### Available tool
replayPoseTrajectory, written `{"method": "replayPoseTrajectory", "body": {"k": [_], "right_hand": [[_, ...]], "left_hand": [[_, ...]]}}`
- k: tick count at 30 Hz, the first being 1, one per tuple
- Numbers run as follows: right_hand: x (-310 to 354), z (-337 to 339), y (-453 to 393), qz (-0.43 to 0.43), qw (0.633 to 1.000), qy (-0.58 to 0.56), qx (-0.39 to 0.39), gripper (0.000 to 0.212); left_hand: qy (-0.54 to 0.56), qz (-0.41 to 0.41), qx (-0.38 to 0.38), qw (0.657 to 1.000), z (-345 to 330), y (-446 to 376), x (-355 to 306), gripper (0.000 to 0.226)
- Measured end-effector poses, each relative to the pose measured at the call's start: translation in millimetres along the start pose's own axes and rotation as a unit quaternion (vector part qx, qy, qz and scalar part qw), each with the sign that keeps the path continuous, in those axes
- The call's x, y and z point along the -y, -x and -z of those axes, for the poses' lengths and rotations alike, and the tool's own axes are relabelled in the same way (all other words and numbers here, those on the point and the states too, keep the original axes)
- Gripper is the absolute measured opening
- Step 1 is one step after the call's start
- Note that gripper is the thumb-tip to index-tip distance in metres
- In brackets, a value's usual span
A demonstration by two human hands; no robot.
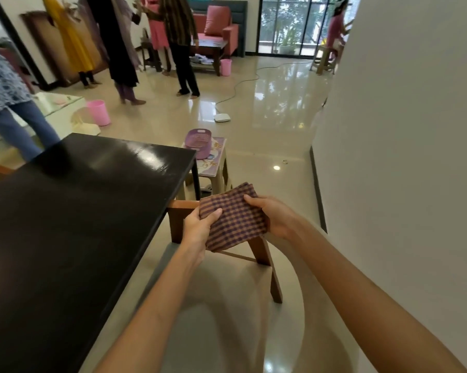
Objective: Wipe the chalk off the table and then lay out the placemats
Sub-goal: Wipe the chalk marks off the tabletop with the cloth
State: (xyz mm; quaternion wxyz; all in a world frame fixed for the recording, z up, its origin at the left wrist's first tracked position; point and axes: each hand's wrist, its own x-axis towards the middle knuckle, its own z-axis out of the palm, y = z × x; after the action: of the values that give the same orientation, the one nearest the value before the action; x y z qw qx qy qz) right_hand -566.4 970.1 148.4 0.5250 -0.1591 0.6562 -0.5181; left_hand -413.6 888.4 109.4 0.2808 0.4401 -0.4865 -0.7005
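I hold the folded checked placemat [233,218] between my two hands: my left hand [198,230] pinches its near-left edge, thumb on top, my right hand [274,216] grips its right side; the black table [79,211] lies left of my fingers

The folded cloth [233,218] I hold between my hands is checked in purple and tan. The worktop [79,211] beside me is glossy black. Beneath the cloth, the chair frame [262,251] is reddish-brown wood. Ahead, a lilac basket [200,142] sits on a small table [213,162] with a pale floral print. Two pink bins [99,112] [226,67] stand on the shiny cream floor [254,125]. The sofa [216,28] is coral red.
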Motion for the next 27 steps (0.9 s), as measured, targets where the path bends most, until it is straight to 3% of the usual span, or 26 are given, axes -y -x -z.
{"method": "replayPoseTrajectory", "body": {"k": [12, 22, 27], "right_hand": [[31.3, -19.5, -98.3, -0.062, 0.985, 0.088, 0.134, 0.025], [50.4, -11.5, -161.2, -0.126, 0.973, 0.081, 0.176, 0.025], [62.0, -13.3, -188.9, -0.103, 0.966, 0.116, 0.207, 0.026]], "left_hand": [[0.065, 0.054, -0.112, 0.99, 16.1, -48.8, 1.7, 0.04], [0.081, 0.065, -0.192, 0.976, -2.4, -84.9, -8.2, 0.036], [0.104, 0.052, -0.226, 0.967, -5.6, -100.1, -11.6, 0.032]]}}
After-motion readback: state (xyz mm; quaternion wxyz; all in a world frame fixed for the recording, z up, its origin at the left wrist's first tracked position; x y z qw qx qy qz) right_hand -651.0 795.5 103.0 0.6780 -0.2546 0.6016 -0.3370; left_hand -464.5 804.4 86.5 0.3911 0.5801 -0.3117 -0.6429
